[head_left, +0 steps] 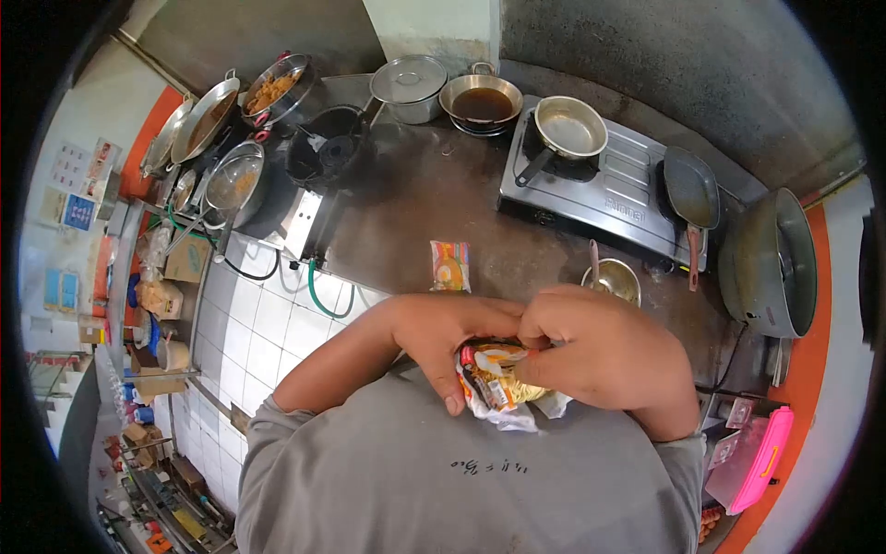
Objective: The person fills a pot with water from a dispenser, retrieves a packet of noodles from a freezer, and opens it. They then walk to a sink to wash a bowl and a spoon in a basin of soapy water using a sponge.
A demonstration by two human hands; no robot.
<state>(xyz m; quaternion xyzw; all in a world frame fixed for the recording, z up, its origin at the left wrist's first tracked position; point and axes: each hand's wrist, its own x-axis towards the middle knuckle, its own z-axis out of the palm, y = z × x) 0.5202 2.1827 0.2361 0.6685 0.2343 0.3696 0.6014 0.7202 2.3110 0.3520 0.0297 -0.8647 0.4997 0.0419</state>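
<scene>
Close against the grey shirt, a crumpled, colourful food packet (498, 379) is held between both hands. My left hand (443, 337) wraps round its left and upper side, thumb pointing down. On its right side, my right hand (591, 346) has its fingers bent and pressed onto the packet; their tips are partly hidden. Another small packet (450, 266) with an egg picture lies flat on the dark counter (397, 212) beyond my left hand. Just past my right hand stands a metal bowl (620, 280) with a spoon in it.
A two-burner stove (600, 185) at the right carries a saucepan (570, 127) and a grey pan (690, 189). Along the back are a pan of dark liquid (482, 103) and a lidded pot (409, 85). A black wok (325, 152) is at left, a large pot (771, 263) at right.
</scene>
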